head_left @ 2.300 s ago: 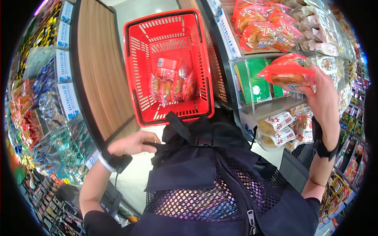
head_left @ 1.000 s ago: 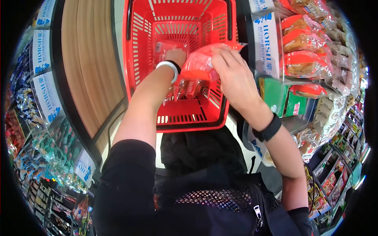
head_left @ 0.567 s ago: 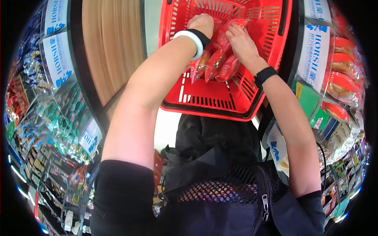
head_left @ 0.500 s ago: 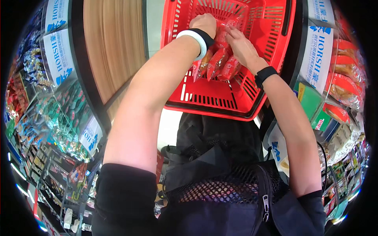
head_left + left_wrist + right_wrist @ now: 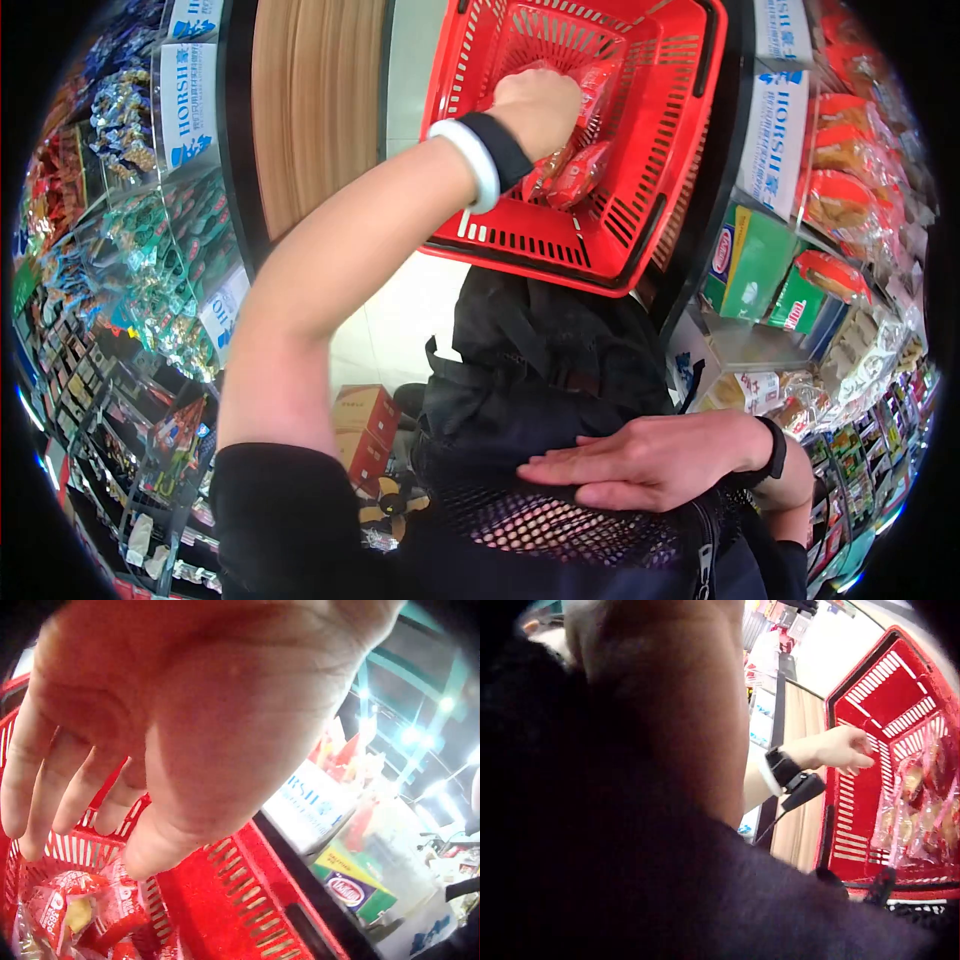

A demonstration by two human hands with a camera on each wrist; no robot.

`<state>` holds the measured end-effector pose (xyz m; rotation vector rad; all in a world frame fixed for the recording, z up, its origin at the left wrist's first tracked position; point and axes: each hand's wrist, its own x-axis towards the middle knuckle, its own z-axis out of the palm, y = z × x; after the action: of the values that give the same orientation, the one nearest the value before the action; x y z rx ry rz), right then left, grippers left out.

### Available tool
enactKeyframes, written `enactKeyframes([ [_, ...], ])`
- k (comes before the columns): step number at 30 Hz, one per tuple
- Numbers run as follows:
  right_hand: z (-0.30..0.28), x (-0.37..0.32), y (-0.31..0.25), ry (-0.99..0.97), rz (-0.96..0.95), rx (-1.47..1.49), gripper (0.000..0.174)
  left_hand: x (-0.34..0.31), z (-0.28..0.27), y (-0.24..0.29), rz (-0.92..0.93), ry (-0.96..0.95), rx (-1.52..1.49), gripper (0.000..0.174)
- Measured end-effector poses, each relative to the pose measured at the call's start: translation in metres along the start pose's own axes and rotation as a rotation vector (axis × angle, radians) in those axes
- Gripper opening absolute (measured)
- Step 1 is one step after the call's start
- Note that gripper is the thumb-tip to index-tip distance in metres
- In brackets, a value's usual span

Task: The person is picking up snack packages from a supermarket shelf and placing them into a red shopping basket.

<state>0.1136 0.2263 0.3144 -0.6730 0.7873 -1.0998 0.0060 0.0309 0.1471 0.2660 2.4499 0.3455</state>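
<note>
My left hand (image 5: pixel 540 108) is over the red basket (image 5: pixel 515 262), above red clear-wrapped packages (image 5: pixel 580 175). In the left wrist view the left hand (image 5: pixel 195 727) has its fingers spread and loosely bent, holding nothing, with the packages (image 5: pixel 112 904) below. The right wrist view shows the same left hand (image 5: pixel 844 748) apart from the packages (image 5: pixel 919 806). On the black mesh bag (image 5: pixel 560 525) at my front lies my right hand (image 5: pixel 650 462), fingers straight and empty. Part of the right hand (image 5: pixel 660 690) fills the upper left of its own view, its fingers hidden.
A wooden surface (image 5: pixel 315 110) borders the basket on the left, beyond floor tiles. Shelves with wrapped breads (image 5: pixel 845 205) and a green box (image 5: pixel 758 262) stand to the right. Teal packets (image 5: pixel 165 245) hang over the left shelf. A red carton (image 5: pixel 365 440) is on the floor.
My right hand has left the packages in the basket and come down to the bag. The left hand remains over the basket. The packages lie inside, with neither hand gripping them.
</note>
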Motion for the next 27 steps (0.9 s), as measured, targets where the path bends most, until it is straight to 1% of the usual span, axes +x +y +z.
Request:
enactKeyframes([
  [1,0.006,-0.006,-0.004,0.003,0.004,-0.013,0.047,-0.012,-0.004,0.003,0.015,0.006,-0.025,0.030],
  [3,0.014,-0.017,-0.009,0.034,0.069,-0.033,0.047,-0.036,-0.008,0.008,0.044,0.032,-0.031,0.027],
  [4,0.021,-0.021,-0.009,0.048,0.063,-0.044,0.047,-0.047,-0.006,0.011,0.052,0.057,-0.044,0.026],
  [6,0.033,-0.025,-0.010,0.083,0.048,-0.129,0.047,-0.064,-0.005,0.018,0.022,0.035,-0.007,0.024],
  [7,0.039,-0.028,-0.010,0.108,0.029,-0.156,0.047,-0.076,-0.005,0.021,0.065,0.089,-0.001,0.023],
  [10,0.054,-0.036,-0.007,0.134,0.017,-0.230,0.047,-0.091,0.001,0.028,0.078,0.116,0.042,0.021],
  [12,0.062,-0.040,-0.003,0.144,0.002,-0.262,0.046,-0.095,0.001,0.034,0.066,0.098,0.045,0.020],
  [14,0.071,-0.043,0.000,0.155,-0.014,-0.283,0.047,-0.103,0.001,0.043,0.125,0.133,0.049,0.022],
  [15,0.075,-0.045,-0.001,0.170,-0.012,-0.284,0.046,-0.105,0.002,0.047,0.126,0.140,0.054,0.022],
  [17,0.082,-0.049,0.001,0.186,-0.011,-0.291,0.046,-0.108,0.004,0.053,0.147,0.071,0.025,0.022],
  [18,0.085,-0.050,0.002,0.197,-0.016,-0.292,0.047,-0.112,0.001,0.057,0.146,0.078,0.029,0.022],
  [20,0.090,-0.053,0.005,0.208,-0.022,-0.297,0.047,-0.121,-0.004,0.065,0.130,-0.026,0.044,0.022],
  [24,0.097,-0.058,0.010,0.234,-0.033,-0.336,0.047,-0.145,-0.007,0.072,0.149,-0.024,0.067,0.021],
  [26,0.097,-0.060,0.011,0.248,-0.040,-0.351,0.047,-0.159,-0.015,0.072,0.265,-0.321,0.003,0.027],
  [27,0.097,-0.061,0.011,0.287,-0.052,-0.343,0.044,-0.164,-0.012,0.068,0.301,-0.449,-0.033,0.029],
])
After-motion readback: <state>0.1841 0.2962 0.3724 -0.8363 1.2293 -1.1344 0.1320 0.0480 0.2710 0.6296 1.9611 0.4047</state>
